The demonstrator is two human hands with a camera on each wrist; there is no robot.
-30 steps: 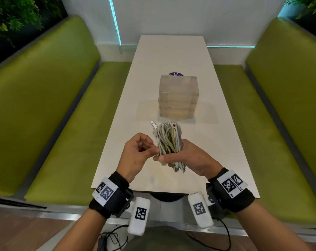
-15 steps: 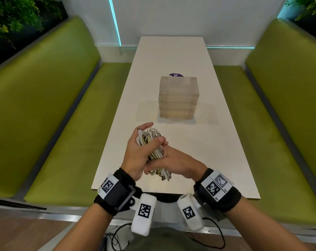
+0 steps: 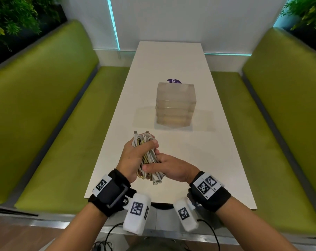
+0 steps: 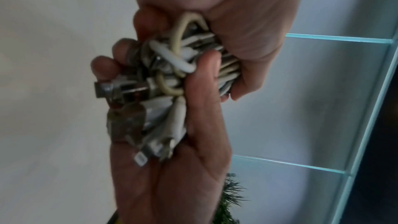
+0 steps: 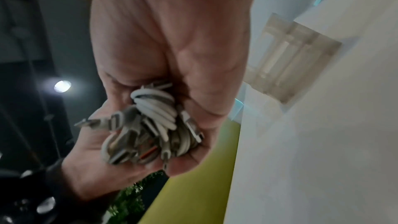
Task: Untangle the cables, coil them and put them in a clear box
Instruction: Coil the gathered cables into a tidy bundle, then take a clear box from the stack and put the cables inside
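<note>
A tangled bundle of white, grey and yellowish cables [image 3: 147, 156] with USB plugs hangs above the near part of the white table [image 3: 207, 160]. My left hand [image 3: 135, 158] grips the upper part of the cable bundle [image 4: 172, 67], fingers wrapped over it. My right hand [image 3: 164, 169] grips its lower part from the right, thumb across the cables. In the right wrist view the cable bundle [image 5: 155, 125] fills the right hand [image 5: 172, 57], plugs sticking out. A stack of clear boxes [image 3: 175, 104] stands mid-table, beyond the hands.
Green benches [image 3: 45, 124] run along both sides of the table. A purple round label [image 3: 173, 81] lies behind the box stack. A flat clear sheet [image 3: 202, 122] lies under the stack. The clear boxes [image 5: 290, 64] also show in the right wrist view.
The left hand went from beside the bundle to wrapped around its top. Both hands and the bundle shifted left and nearer, and the right hand slid to the bundle's lower end.
</note>
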